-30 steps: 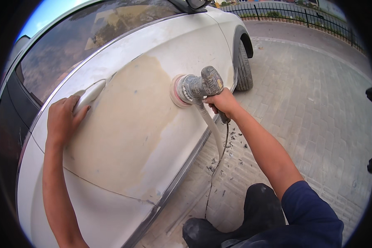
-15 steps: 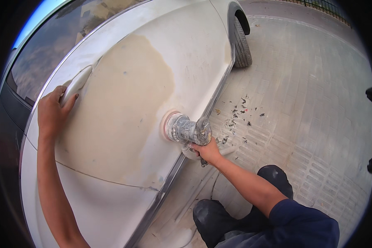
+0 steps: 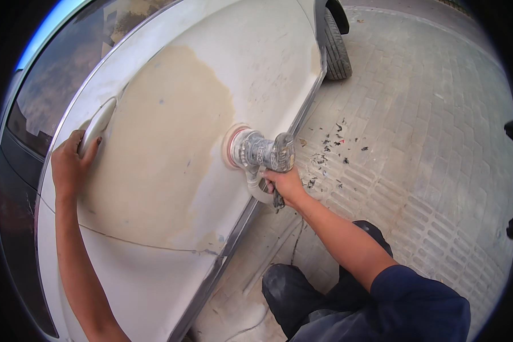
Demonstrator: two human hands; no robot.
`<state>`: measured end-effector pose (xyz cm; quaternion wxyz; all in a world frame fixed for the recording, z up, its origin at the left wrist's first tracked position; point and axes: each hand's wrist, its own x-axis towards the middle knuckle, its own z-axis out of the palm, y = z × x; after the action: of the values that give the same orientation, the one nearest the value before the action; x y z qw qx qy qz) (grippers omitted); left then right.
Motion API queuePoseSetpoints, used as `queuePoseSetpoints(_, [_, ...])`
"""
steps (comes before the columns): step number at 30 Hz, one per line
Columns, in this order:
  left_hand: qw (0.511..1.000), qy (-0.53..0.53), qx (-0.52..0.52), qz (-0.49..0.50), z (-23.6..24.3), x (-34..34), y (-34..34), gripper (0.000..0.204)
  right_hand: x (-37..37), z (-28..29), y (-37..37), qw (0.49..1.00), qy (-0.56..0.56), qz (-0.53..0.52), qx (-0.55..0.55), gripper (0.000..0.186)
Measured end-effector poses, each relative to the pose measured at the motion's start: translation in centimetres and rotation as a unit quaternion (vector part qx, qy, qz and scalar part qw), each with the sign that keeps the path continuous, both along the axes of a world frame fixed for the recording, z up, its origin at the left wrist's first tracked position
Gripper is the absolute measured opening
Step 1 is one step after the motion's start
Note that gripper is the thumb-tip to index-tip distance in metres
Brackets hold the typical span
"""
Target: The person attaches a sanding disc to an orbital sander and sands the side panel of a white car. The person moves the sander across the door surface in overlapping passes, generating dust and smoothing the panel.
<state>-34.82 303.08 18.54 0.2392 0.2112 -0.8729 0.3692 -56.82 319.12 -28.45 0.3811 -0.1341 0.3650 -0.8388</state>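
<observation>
My right hand (image 3: pixel 285 183) is wrapped round a dusty grey orbital sander (image 3: pixel 260 151). Its round pad lies against the lower part of a white car door (image 3: pixel 268 74), at the right border of a large beige filler patch (image 3: pixel 159 137). A pale hose (image 3: pixel 255 185) curves down from the tool beside my fingers. On the left, my left hand (image 3: pixel 70 165) is closed round the lower end of the white door handle (image 3: pixel 100 125), thumb on the near side. The sander hides the panel right under its pad.
A tyre (image 3: pixel 337 48) stands at the car's far end. Dark scraps (image 3: pixel 328 148) are scattered over the dusty paving (image 3: pixel 427 131). Along the door's bottom runs a dark sill (image 3: pixel 222 268). My bent knee (image 3: pixel 288 290) is close to it; a cable (image 3: pixel 297 242) trails on the ground.
The sander in my right hand has shifted a little up along the panel towards the wheel. My left hand stays on the door handle. The whole view has tilted slightly.
</observation>
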Motion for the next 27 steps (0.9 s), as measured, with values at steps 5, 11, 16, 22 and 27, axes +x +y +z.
queuePoseSetpoints(5, [1.000, 0.001, 0.007, 0.005, -0.5, 0.1, 0.5, 0.044, 6.3, -1.0, 0.3, 1.000, -0.024, 0.013, 0.004, 0.010])
queuePoseSetpoints(11, [0.999, 0.042, 0.026, 0.022, -1.5, -0.2, 0.7, 0.047, -0.5, -0.3, 0.1, 0.999, -0.043, 0.023, -0.008, 0.010])
queuePoseSetpoints(16, [0.992, 0.067, -0.021, 0.101, -2.4, -1.7, 1.3, 0.053, -3.6, -0.6, -0.8, 1.000, -0.029, 0.001, -0.010, 0.011])
queuePoseSetpoints(22, [0.954, 0.120, -0.121, 0.248, -4.5, -4.2, 1.5, 0.070, 3.4, -3.4, -0.1, 1.000, -0.012, -0.015, 0.017, 0.012])
queuePoseSetpoints(27, [0.931, 0.178, -0.184, 0.258, -5.8, -4.8, 0.2, 0.075, -1.2, -2.9, -1.1, 0.999, -0.018, -0.043, 0.015, 0.012])
